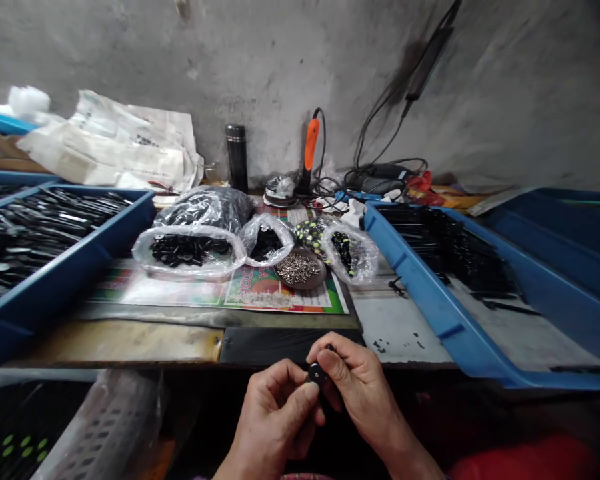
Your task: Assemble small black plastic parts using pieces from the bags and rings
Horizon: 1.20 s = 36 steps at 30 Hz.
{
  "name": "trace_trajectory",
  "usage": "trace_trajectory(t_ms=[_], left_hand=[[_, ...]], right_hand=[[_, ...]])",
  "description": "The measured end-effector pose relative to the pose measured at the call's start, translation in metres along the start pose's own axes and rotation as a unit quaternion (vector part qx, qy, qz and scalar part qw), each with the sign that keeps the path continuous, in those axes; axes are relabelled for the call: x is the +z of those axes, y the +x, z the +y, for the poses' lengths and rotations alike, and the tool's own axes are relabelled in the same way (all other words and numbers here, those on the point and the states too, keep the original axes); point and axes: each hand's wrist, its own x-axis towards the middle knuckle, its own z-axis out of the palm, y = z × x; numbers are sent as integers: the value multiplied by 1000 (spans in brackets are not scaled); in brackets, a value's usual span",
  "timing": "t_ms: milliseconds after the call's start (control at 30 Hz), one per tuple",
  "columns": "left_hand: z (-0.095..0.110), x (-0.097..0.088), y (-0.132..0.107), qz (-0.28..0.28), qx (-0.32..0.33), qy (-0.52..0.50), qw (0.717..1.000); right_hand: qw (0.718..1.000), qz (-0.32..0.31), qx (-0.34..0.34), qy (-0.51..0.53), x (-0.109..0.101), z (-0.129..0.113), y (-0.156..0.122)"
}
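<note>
Just in front of the bench edge, my left hand (280, 410) and my right hand (353, 380) meet at a small black round part (317, 374). Both hands pinch it between thumb and fingers. A pale dot shows on its face, but its exact kind is unclear. More of the black piece pokes out above my right thumb; the rest is hidden by my fingers. Beyond the hands, a round dish of small metal screws (300, 268) rests on a printed sheet (245, 293). Open plastic bags of black parts (190, 250) stand behind and beside it.
A blue tray (145, 207) of long black parts stands left, another blue tray (445, 313) right. At the back are a black flask (237, 157), an orange-handled tool (311, 143) with a cord, and cables. Yellow-dotted parts fill a bag (363, 257). A perforated basket (100, 427) sits lower left.
</note>
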Motion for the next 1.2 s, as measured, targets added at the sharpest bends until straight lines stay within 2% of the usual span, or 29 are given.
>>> trace_trajectory(t_ms=[200,400,600,800,933,1100,1200], left_hand=[[4,-1,0,23,5,11,1000],[-3,-3,2,21,22,36,999],[2,-1,1,24,8,31,999],[-3,-4,2,24,11,46,999],[-2,-3,1,6,-2,26,1000],[-6,-2,-3,-31,20,30,999],[-9,-2,-2,-22,24,30,999]], right_hand=[[999,-39,34,14,-4,-6,-1],[997,-8,25,-79,2,-11,0],[997,-42,41,-42,-1,-6,1],[996,-4,18,-91,-2,-6,1],[999,-47,12,-16,-7,-2,1],[991,-83,12,100,-10,6,5],[995,-65,4,80,-7,7,5]])
